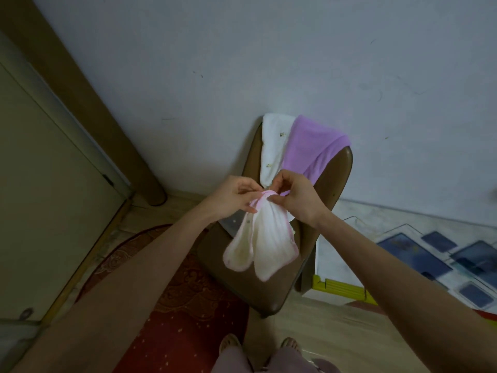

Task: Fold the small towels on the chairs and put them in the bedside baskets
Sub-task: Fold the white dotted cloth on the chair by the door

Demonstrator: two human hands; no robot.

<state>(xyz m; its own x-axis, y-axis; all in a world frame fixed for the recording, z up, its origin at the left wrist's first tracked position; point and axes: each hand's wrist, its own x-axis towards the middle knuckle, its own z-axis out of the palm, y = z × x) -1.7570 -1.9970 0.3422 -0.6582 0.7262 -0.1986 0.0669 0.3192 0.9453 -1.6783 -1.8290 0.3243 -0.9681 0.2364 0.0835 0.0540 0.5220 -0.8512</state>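
Head view: both hands, left hand [234, 195] and right hand [298, 196], pinching limp pink-edged towel [262, 238]

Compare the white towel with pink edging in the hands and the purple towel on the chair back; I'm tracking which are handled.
The white towel with pink edging is pinched at its top by both hands, left and right, hanging bunched above the seat; the purple towel lies untouched, draped over the brown chair back. One is white with trim, the other solid purple. Both are unfolded.
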